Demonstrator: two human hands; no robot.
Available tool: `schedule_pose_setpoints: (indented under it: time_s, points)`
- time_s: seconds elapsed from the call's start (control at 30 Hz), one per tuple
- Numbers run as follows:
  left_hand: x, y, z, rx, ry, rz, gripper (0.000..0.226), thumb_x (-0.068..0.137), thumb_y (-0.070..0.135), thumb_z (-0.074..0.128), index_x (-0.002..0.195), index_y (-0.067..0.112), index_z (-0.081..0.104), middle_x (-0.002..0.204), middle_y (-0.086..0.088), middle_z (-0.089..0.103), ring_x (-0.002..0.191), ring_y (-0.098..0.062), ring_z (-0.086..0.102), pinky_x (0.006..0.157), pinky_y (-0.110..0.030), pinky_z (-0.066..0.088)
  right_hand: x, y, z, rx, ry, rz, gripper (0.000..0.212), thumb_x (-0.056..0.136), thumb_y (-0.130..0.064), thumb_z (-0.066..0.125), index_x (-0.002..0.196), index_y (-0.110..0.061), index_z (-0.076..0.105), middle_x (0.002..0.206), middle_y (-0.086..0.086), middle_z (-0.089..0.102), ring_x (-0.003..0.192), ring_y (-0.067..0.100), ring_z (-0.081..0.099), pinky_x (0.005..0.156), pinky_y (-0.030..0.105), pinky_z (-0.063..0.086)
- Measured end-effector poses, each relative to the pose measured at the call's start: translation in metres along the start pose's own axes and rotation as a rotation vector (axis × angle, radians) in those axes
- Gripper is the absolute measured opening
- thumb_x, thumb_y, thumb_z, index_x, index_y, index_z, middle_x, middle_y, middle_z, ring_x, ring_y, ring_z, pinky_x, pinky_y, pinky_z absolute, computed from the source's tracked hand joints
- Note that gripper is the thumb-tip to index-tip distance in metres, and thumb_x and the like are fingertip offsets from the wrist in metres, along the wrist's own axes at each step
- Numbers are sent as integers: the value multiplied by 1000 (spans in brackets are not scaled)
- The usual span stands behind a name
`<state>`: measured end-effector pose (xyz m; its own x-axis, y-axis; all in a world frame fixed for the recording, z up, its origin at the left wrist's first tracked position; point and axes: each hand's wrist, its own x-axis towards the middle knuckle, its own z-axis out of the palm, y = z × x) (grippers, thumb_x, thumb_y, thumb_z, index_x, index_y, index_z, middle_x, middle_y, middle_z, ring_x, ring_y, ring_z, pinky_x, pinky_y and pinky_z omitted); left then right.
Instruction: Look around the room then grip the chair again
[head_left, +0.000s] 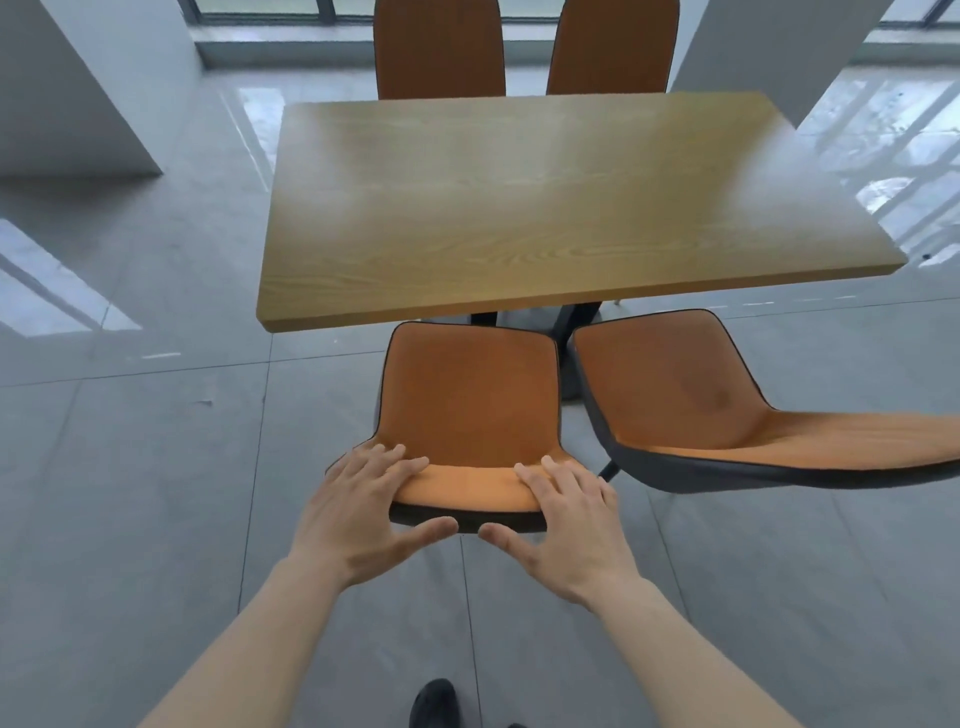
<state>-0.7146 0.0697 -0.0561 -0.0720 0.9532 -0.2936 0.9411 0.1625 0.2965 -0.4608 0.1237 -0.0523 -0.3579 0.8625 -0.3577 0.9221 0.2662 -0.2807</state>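
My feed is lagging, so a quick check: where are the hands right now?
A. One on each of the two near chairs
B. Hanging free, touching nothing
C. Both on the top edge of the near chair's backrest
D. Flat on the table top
C: the left hand and right hand both rest on the backrest top of the near chair, fingers over it, thumbs behind; the table is untouched.

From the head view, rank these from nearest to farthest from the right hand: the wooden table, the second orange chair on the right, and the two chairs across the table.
1. Second orange chair, just right of the right hand.
2. Wooden table, ahead, beyond the chair back that both hands rest on.
3. Two far chairs, across the table by the windows.
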Motion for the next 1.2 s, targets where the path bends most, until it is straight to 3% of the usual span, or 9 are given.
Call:
schedule_pose_setpoints:
  time_s: [0.07,0.17,0.4,0.6,0.8,1.03,1.2]
  points:
    - [1,-2,4,7,41,-5,99,67,105,27,142,44,49,148,15,53,137,-15,46,115,-40,38,3,3,4,5,7,-8,104,70,-103,19,153,-42,33,163,-6,33,151,22,19,124,51,16]
    - [-2,1,8,14,85,-10,97,67,105,25,135,43,54,135,17,62,124,-15,54,106,-38,45,4,6,6,-17,-12,-23,103,70,-103,17,150,-41,35,158,-7,38,148,23,23,122,51,18]
    - [-18,27,20,-20,129,-59,94,68,104,25,130,42,58,127,16,65,115,-14,56,100,-36,46,-3,26,-2,-69,-10,-85,103,71,-101,13,147,-38,41,145,-10,48,139,22,33,120,48,25]
    - [-27,62,37,-47,132,-120,95,66,106,23,130,44,56,129,19,62,121,-14,52,105,-37,44,-11,57,-14,-70,-12,-118,110,65,-103,6,147,-40,42,144,-12,50,138,20,35,123,47,20]
    - [-30,90,50,-75,130,-139,94,67,105,23,129,43,56,132,18,59,126,-15,46,110,-39,36,-18,82,-24,-60,-26,-124,104,65,-99,15,147,-40,42,145,-12,49,140,20,34,124,48,14]
    - [-25,86,50,-32,83,-140,95,67,106,19,132,44,52,134,19,57,126,-14,44,112,-39,34,-12,84,-23,-67,-50,-140,105,64,-100,13,146,-40,40,144,-10,47,139,23,32,123,50,15]
    - [-22,78,44,-28,48,-137,97,65,106,17,133,45,50,136,18,56,128,-15,44,113,-39,32,-11,76,-18,-80,-38,-141,93,74,-98,22,145,-40,40,143,-9,46,136,24,31,122,49,18]
